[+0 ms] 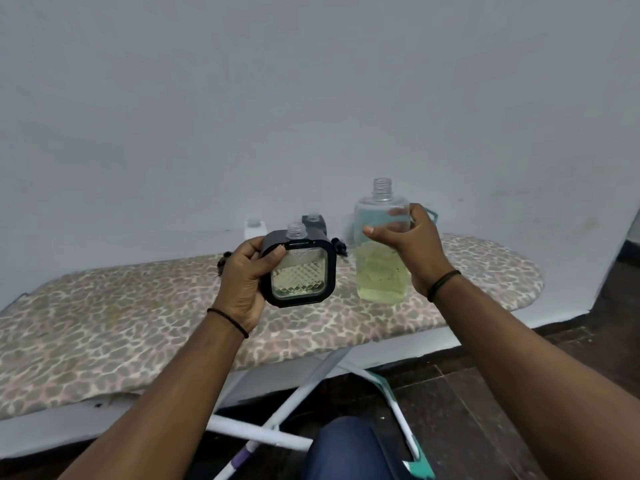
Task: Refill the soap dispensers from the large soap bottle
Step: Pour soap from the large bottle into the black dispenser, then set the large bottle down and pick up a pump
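My left hand (244, 282) grips a square black-framed soap dispenser (300, 273) with a clear faceted window and an open threaded neck; pale green soap fills roughly its lower half. My right hand (407, 245) holds the large clear soap bottle (379, 271) upright just right of the dispenser, uncapped, with yellow-green soap up to about two thirds. Both are held above the ironing board (138, 317). A second black dispenser (314, 221) and a white dispenser (254, 228), both with open necks, stand at the back by the wall.
The board has a spotted cover and runs from lower left to a rounded right end (519, 271). Black pump tops (341, 247) lie behind the held dispenser. White board legs (263, 434) and dark floor lie below; my knee (349, 448) shows at the bottom.
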